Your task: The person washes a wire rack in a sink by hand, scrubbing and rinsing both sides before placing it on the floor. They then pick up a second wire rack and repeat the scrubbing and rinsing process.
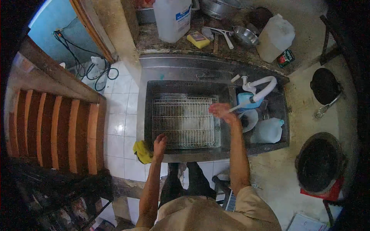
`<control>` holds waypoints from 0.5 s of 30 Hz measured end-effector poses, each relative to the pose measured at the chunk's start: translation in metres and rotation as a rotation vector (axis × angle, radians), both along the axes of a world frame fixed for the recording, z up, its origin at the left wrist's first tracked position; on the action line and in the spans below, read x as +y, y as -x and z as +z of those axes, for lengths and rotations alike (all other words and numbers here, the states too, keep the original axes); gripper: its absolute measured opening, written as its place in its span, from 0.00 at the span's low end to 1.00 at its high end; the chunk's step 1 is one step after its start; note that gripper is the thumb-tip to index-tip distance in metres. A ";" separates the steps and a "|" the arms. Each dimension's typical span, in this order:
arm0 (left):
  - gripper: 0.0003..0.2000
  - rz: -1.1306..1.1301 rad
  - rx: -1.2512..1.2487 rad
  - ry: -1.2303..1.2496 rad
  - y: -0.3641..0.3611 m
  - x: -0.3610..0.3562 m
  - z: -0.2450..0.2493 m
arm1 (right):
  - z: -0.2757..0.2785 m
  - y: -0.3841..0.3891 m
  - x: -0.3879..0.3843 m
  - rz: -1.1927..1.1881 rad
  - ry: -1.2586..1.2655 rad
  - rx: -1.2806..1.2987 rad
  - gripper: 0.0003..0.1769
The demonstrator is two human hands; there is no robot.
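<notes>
A stack of wire racks (183, 134) lies in the metal sink basin (227, 152). My right hand (223, 111) is over the racks' right edge, beside the tip of the white faucet hose (266, 89); its fingers look stretched out, with nothing visible in them. Over the front left part of the racks is my left hand (160, 143), whose fingers are too small and dark to make out. Left of that hand, a yellow cloth (143, 152) hangs on the sink's front left corner.
Right of the basin are a blue container (246, 99), a white bowl (251, 118) and a translucent jug (268, 131). The back ledge holds a large jug (171, 23), a yellow sponge (198, 39) and a metal pan (246, 35). A dark wok (320, 163) is at the right.
</notes>
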State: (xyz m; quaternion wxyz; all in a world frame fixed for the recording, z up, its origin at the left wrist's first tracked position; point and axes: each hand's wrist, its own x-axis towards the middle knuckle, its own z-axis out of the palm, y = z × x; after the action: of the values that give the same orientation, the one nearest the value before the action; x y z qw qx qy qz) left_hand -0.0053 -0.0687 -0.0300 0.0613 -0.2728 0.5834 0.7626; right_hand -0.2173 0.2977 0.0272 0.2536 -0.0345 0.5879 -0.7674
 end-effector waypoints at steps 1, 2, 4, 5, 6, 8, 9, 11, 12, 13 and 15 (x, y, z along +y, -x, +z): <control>0.19 -0.027 -0.013 0.012 0.003 0.013 -0.009 | -0.032 -0.005 0.026 -0.004 -0.036 -0.039 0.15; 0.18 -0.052 -0.014 0.023 0.014 0.033 -0.018 | -0.059 -0.007 0.052 -0.007 -0.074 -0.068 0.14; 0.18 0.106 -0.111 0.022 0.036 0.074 -0.015 | -0.101 -0.024 0.079 -0.123 0.324 -0.039 0.14; 0.18 0.111 -0.111 0.040 0.032 0.079 -0.006 | -0.136 -0.028 0.076 -0.182 0.056 0.019 0.14; 0.18 0.115 -0.104 0.060 0.031 0.084 0.003 | -0.171 -0.031 0.068 -0.203 -0.403 0.075 0.15; 0.19 0.125 -0.123 0.023 0.028 0.094 0.026 | -0.227 -0.047 0.039 -0.091 -1.260 0.100 0.16; 0.20 0.129 -0.135 0.006 0.026 0.098 0.031 | -0.247 -0.057 0.023 -0.057 -1.420 0.076 0.18; 0.20 0.207 -0.134 -0.063 0.022 0.106 0.029 | -0.274 -0.064 0.005 -0.045 -1.581 0.065 0.20; 0.20 0.250 -0.139 -0.097 0.014 0.109 0.031 | -0.285 -0.067 0.003 -0.041 -1.622 0.081 0.22; 0.19 0.237 -0.110 -0.028 0.013 0.115 0.046 | -0.294 -0.067 0.005 -0.038 -1.623 0.120 0.23; 0.19 0.284 -0.161 0.025 0.008 0.112 0.043 | -0.307 -0.053 0.008 -0.079 -1.626 0.195 0.24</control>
State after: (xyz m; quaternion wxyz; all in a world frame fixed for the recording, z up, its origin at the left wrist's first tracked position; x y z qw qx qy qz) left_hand -0.0132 0.0436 0.0133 -0.0039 -0.4137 0.5413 0.7320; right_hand -0.1644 0.3058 -0.2794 0.1201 0.1144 0.9807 -0.1034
